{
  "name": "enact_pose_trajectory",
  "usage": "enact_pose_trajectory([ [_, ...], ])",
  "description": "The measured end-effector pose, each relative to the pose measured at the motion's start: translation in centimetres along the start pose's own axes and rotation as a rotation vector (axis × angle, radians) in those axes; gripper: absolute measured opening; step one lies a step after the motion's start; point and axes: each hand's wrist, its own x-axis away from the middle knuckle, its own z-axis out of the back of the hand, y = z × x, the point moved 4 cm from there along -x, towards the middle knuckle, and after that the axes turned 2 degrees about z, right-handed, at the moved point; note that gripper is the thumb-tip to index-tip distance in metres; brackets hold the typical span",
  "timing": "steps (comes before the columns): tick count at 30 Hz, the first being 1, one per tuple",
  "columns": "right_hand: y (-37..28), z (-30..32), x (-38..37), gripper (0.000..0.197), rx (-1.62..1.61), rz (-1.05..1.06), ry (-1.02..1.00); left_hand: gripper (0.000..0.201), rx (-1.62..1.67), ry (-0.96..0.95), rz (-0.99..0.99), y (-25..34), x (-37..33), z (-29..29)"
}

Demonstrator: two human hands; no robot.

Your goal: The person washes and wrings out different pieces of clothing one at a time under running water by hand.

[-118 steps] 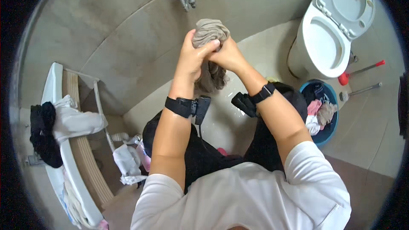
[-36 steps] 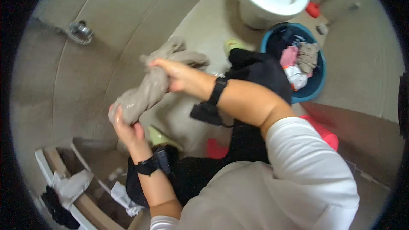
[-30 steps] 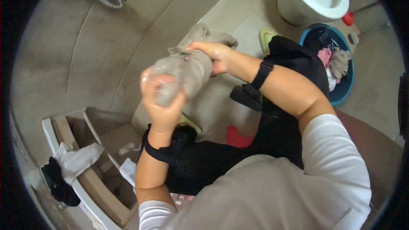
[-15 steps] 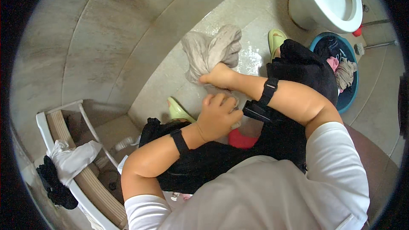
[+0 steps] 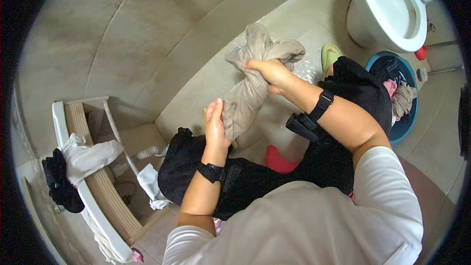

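Two hands wringing a wet grey cloth over a bathroom floor.

The right hand (image 5: 269,73) is clenched round the upper part of the cloth (image 5: 252,83); the left hand (image 5: 216,122), at seven o'clock from it, has fingers closed on the lower end. The cloth hangs twisted between them above the wet floor (image 5: 196,88). A blue basin (image 5: 409,118) of clothes sits at three o'clock, a toilet (image 5: 387,10) at one. Likely risks: water dripping onto the dark trousers, or the cloth slipping from the lighter left grip.
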Motion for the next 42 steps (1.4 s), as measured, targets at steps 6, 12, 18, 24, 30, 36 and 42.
enact_pose_trajectory([
  [6, -2.7, -1.1, 0.7, 0.031, -0.042, 0.308, -0.088, 0.059, 0.281, -0.101, 0.664, -4.7, 1.7, -3.5],
  [12, -2.8, -0.1, -0.6, 0.024, -0.076, 0.305, -0.078, 0.050, 0.515, 0.096, 0.199, -0.7, -1.4, -3.0],
  [18, -0.6, 0.5, -0.3, 0.031, -0.385, -0.116, -0.155, 0.044, -0.032, -0.013, -0.503, 9.8, 1.5, -8.8],
  [24, 2.1, 1.8, 0.4, 0.035, -0.274, -0.317, -0.203, 0.040, -1.210, -0.322, -1.146, 9.0, 6.6, -14.0],
  [30, 4.3, 1.1, 1.6, 0.031, -0.180, -0.482, -0.100, 0.041, -1.268, -0.514, -1.027, 6.3, 8.3, -12.9],
  [36, 7.5, 2.6, 1.4, 0.035, 0.138, -0.487, -0.059, 0.043, -1.222, -0.660, -0.968, 2.3, 7.8, -10.3],
  [42, 6.8, 2.6, 2.3, 0.049, 0.541, -0.408, 0.061, 0.040, -1.148, -0.755, -0.849, -0.5, 6.7, -8.3],
])
